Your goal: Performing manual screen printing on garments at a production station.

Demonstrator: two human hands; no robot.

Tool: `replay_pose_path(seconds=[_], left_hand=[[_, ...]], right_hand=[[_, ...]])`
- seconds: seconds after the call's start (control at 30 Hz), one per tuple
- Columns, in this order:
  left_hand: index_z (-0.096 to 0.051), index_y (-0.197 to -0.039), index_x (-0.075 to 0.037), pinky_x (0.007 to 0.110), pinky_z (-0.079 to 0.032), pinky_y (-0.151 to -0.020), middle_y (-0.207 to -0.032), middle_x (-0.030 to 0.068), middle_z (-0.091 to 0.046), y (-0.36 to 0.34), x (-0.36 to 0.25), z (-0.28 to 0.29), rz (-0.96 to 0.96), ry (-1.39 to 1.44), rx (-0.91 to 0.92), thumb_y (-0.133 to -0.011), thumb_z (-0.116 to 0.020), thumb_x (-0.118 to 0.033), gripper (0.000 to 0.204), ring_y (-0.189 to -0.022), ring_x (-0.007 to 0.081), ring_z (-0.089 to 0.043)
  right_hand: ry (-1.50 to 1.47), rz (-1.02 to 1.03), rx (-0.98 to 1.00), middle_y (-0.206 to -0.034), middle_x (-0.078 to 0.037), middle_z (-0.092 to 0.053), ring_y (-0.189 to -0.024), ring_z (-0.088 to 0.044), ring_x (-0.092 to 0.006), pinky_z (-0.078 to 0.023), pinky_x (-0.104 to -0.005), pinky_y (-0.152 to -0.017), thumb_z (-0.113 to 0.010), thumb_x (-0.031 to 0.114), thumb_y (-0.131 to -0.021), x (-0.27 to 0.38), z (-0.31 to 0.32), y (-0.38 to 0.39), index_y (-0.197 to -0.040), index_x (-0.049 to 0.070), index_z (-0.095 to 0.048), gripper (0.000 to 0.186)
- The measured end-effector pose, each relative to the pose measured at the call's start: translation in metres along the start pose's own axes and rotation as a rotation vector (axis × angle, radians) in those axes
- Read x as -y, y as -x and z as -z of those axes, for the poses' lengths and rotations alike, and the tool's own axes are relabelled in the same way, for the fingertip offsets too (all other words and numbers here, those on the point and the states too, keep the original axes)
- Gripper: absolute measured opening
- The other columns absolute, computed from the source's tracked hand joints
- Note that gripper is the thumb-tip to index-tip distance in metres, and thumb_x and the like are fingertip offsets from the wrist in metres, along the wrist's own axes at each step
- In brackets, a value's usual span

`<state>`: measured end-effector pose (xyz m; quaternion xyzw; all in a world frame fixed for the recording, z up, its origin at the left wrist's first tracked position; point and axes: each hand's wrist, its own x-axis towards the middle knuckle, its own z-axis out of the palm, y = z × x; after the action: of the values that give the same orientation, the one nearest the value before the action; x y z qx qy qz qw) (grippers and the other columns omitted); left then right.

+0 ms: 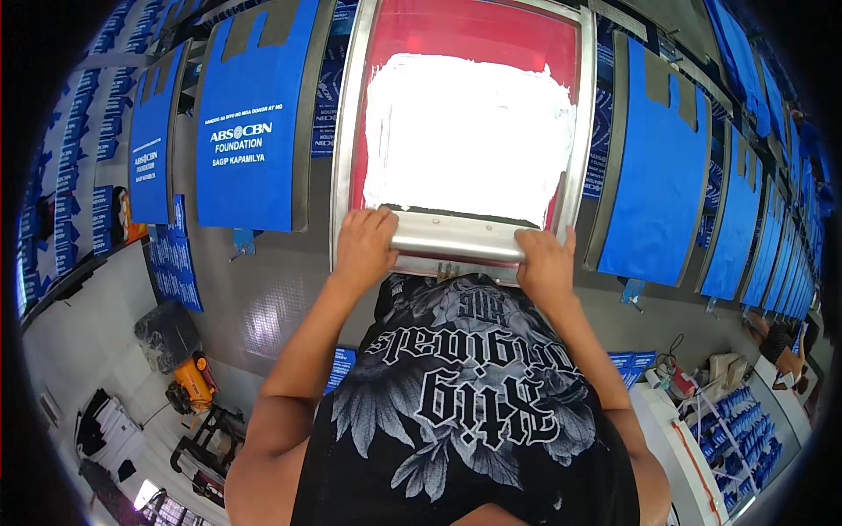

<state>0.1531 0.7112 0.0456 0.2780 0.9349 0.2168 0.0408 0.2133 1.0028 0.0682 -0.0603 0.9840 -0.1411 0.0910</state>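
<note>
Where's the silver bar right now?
Near the middle of the head view, the silver bar stretches across the near end of the framed red screen, bordering the white patch, gripped by the left hand and right hand.

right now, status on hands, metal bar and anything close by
Left hand and right hand gripping metal bar. Bar at near end of metal frame, white layer beyond. Blue panels both sides.

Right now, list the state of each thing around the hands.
Squeegee: held crosswise over the screen
Left hand: gripping its left end
Right hand: gripping its right end
White ink: spread over much of the red mesh
Nearest left blue panel: printed white
Nearest right blue panel: no print showing
</note>
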Motion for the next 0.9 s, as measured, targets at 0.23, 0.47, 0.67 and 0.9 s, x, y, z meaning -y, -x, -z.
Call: replay_pose_path(seconds=[0.23,0.47,0.67,0.9], left_hand=[[-0.067,-0.096,-0.013,0.042,-0.051,-0.068,-0.078,0.0149,-0.065,-0.150,0.064,-0.012,0.186,-0.137,0.051,-0.063,-0.067,-0.016,0.033,-0.076,0.0326,-0.063],[-0.067,-0.103,-0.016,0.041,-0.050,-0.074,-0.091,0.0124,-0.065,-0.124,0.040,0.030,0.248,-0.119,0.313,-0.068,-0.073,-0.022,0.037,-0.086,0.0280,-0.063],[-0.066,-0.080,-0.011,0.044,-0.044,-0.064,-0.075,0.0152,-0.062,-0.048,0.027,-0.020,0.023,0.036,-0.034,-0.056,-0.066,-0.001,0.026,-0.071,0.0331,-0.058],[-0.068,-0.092,-0.011,0.041,-0.051,-0.071,-0.084,0.0138,-0.067,-0.215,0.067,0.024,0.149,-0.156,0.144,-0.070,-0.071,-0.036,0.035,-0.079,0.0303,-0.064]], right_hand=[[0.288,-0.035,-0.042,-0.085,-0.007,-0.068,-0.086,-0.064,-0.0224,-0.029,-0.0505,-0.100,-0.059,0.010,-0.066,-0.064,0.005,-0.156,-0.101,0.019,-0.066,0.036],[0.218,-0.051,0.163,-0.081,-0.012,-0.066,-0.088,-0.063,-0.0260,-0.027,-0.0485,-0.101,-0.056,0.005,-0.065,-0.043,0.036,-0.123,-0.110,0.014,-0.063,0.046],[0.085,-0.036,0.023,-0.089,-0.005,-0.067,-0.089,-0.061,-0.0225,-0.024,-0.0543,-0.105,-0.059,-0.002,-0.062,-0.028,-0.006,-0.054,-0.098,0.014,-0.065,0.039],[0.282,-0.044,0.106,-0.090,-0.011,-0.067,-0.087,-0.064,-0.0239,-0.036,-0.0481,-0.092,-0.055,0.010,-0.068,-0.068,0.055,-0.204,-0.107,0.017,-0.064,0.041]])
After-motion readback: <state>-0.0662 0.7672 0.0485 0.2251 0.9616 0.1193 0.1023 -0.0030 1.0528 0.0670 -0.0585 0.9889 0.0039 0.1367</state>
